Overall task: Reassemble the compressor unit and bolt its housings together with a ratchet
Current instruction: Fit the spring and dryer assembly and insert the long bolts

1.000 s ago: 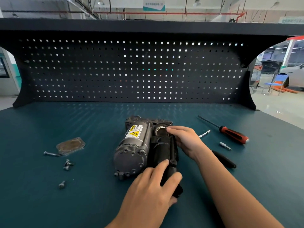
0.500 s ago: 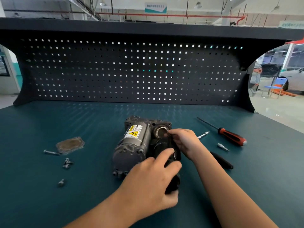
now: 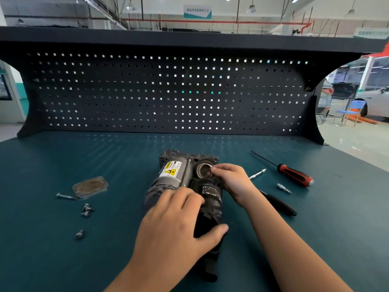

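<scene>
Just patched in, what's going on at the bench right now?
A person is working on the compressor unit on the bench. The left hand grips its black housing at the near end, while the right hand has its fingertips at the round opening at the far end; whether they pinch a part is unclear. The cover plate and loose bolts lie to the left, the red-handled screwdriver to the right, none being touched.

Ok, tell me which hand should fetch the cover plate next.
Probably left: the left hand lies nearer the cover plate; the right hand works at the round opening of the compressor.
</scene>
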`<state>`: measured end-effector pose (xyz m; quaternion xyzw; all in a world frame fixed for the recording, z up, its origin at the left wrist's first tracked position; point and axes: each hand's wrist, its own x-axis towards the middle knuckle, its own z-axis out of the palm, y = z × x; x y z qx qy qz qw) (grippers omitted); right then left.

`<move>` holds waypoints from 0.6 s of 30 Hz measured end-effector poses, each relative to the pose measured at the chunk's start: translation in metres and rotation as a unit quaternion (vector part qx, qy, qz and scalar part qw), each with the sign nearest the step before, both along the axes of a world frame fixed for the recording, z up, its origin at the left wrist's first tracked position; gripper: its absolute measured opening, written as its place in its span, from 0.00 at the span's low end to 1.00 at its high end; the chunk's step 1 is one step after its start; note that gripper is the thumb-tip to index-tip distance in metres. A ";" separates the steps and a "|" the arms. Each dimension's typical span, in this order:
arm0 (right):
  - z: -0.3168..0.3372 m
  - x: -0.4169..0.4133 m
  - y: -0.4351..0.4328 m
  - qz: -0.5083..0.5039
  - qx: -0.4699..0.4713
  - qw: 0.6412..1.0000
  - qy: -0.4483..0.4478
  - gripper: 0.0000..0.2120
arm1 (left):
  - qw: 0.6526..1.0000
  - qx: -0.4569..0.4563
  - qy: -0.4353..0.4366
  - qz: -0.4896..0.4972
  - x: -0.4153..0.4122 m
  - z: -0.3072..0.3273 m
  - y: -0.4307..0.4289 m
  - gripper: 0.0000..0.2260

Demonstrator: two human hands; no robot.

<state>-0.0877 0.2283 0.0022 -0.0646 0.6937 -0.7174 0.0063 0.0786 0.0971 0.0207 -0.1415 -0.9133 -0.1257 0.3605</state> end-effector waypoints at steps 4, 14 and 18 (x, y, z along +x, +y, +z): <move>-0.002 -0.004 -0.001 0.003 0.025 0.999 0.033 0.08 | 0.998 -0.042 0.045 -0.005 0.004 -0.008 -0.010 0.17; -0.012 -0.012 0.003 -0.020 -0.004 1.000 -0.007 0.08 | 0.968 -0.235 -0.048 -0.067 -0.001 0.002 -0.034 0.33; -0.013 -0.013 0.004 -0.020 -0.023 0.999 -0.022 0.08 | 0.971 -0.214 -0.024 -0.104 -0.008 -0.006 -0.035 0.32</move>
